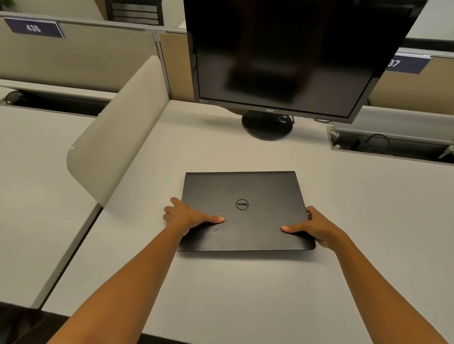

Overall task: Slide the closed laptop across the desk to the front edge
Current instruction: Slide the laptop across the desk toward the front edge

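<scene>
Head view: I see only this one view, looking down my two outstretched arms.
Laptop: the closed laptop (247, 213) lies flat on the desk (239, 300), about mid-depth, in front of the monitor (283, 50) and well short of the front edge.
Left hand: my left hand (188, 217) clasps the laptop's left side, thumb pressed on the lid, fingers curled at the edge.
Right hand: my right hand (315, 227) clasps the right side the same way, thumb on top.
Stage: I judge the grip is set and most of the slide toward me is left to do.
Risk, overshoot: pulling too far would carry the near edge past the desk's front edge and tip the laptop off.
Risk, skew: uneven pull from one hand would swing it round.
Risk, slip: the thumbs could skid on the smooth lid.
Heading: the lid logo reads upside down to me.
Long axis: left to right, roughly parallel to the front edge, turned slightly off square.
</scene>
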